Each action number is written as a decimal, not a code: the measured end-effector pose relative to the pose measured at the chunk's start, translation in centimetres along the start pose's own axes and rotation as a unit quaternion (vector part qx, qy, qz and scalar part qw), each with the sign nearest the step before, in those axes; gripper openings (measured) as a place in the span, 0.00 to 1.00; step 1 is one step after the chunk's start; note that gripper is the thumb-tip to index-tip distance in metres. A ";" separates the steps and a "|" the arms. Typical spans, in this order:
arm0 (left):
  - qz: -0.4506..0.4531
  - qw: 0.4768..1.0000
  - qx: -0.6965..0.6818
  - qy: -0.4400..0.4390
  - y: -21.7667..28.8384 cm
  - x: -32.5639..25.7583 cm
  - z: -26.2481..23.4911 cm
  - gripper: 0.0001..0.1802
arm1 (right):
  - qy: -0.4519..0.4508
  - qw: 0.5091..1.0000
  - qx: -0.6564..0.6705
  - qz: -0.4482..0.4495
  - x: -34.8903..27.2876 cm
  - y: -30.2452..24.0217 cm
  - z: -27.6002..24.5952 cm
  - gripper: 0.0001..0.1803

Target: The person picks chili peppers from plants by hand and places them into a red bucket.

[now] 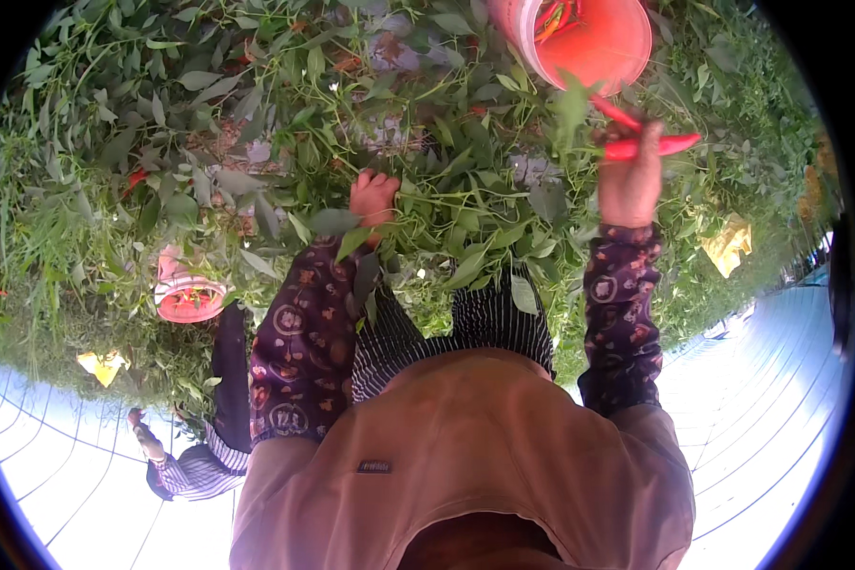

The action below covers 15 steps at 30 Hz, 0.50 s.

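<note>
My right hand is closed around red chili peppers, which stick out on both sides of the fingers. It is held just below the mouth of a pink bucket at the far right. Inside that tilted bucket lie several red and orange chilies. Lower and to the left, my left hand has its fingers curled round a green stem of a pepper plant. Leaves cover part of that grip.
Dense pepper plants fill the space ahead and around my legs. At the left, another person is near a second pink bucket with red chilies in it. Yellow pieces lie among the foliage. Pale sheeting curves along the lower edges.
</note>
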<state>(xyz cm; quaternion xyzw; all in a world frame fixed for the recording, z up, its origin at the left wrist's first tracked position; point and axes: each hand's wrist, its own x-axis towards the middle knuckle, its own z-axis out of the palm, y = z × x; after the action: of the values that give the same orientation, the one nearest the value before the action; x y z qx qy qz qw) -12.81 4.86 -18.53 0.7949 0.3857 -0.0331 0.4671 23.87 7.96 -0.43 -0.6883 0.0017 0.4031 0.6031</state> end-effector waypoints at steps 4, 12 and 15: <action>-0.317 0.698 -0.641 -0.039 -2.2 2.1 0.8 0.20 | 0.077 0.984 0.097 0.131 -0.1 9.6 3.6 0.15; -0.227 0.929 -0.289 0.037 3.5 6.2 -0.1 0.54 | 0.100 0.951 0.153 0.250 0.9 21.9 5.7 0.17; -0.205 0.931 -0.303 -0.007 4.5 6.5 0.4 0.61 | 0.107 0.949 0.098 0.281 0.6 23.6 3.0 0.17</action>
<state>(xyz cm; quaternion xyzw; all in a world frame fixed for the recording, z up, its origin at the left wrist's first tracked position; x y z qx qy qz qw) -5.23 7.18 -18.22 0.5186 0.5291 -0.0151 0.6714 11.14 4.33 -20.15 -0.6367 0.2987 0.4784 0.5258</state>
